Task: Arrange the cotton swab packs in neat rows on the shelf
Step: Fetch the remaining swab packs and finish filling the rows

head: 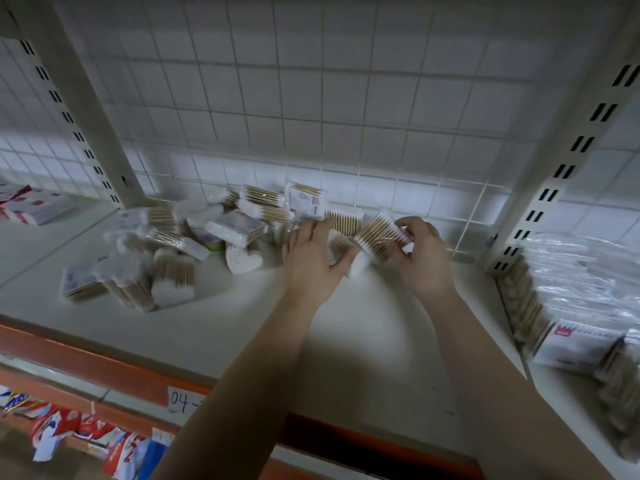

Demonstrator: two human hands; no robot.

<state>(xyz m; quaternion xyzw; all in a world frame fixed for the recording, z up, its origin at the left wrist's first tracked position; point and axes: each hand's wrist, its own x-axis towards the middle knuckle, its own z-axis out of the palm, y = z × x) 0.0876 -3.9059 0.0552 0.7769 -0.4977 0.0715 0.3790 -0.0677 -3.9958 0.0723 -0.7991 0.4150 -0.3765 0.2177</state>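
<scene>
Several clear cotton swab packs [194, 244] with wooden sticks and white tips lie in a loose heap on the white shelf [263, 327], toward the back left. One pack [304, 200] stands upright against the wire grid at the back. My right hand [420, 254] pinches a swab pack [379, 237] held above the shelf near the back. My left hand [311, 254] grips the lower white end of a pack [358, 263] right beside it. The two hands are close together.
A wire grid [311, 98] backs the shelf, with slotted uprights at left [79, 109] and right [568, 168]. Stacked swab packs [581, 306] fill the bay to the right. Red-and-white packets [31, 206] lie far left. The orange shelf edge [104, 365] carries a label [183, 400].
</scene>
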